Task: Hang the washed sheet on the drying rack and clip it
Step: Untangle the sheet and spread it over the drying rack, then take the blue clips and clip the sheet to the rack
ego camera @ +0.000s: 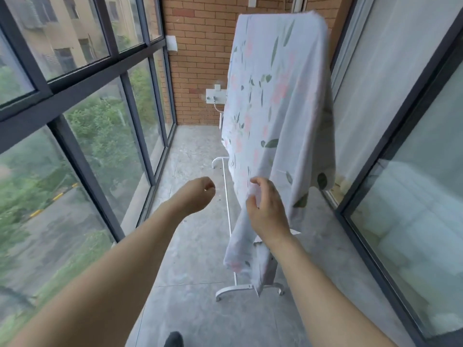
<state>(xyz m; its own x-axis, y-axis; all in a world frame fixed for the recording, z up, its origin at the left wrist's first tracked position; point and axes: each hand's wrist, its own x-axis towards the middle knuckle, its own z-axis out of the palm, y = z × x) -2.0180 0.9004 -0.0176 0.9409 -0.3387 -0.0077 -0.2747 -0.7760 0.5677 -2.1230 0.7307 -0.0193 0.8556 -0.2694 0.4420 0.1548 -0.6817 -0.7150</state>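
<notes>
The sheet point(278, 101), pale with a pink flower and green leaf print, was draped over the top of the drying rack point(229, 211) and hung down both sides, covering most of the frame. Its lower near corner trailed in a bunched fold toward the rack's white curved foot, just above the floor point(198, 259).

The right hand point(266, 209) was at the near edge of the hanging sheet, fingers loosely curved and spread; the fingertips touched the fabric, but the grip did not close on it. The left hand point(198, 194) was held in the air to the left of the rack, apart from the sheet, fingers curled into a closed fist; whether it held anything small could not be told.

The rack stood on the grey concrete floor of a narrow balcony. A dark-framed window wall point(75, 101) ran along the left, a glazed door point(411, 171) along the right, and a brick wall point(200, 51) closed the far end.
</notes>
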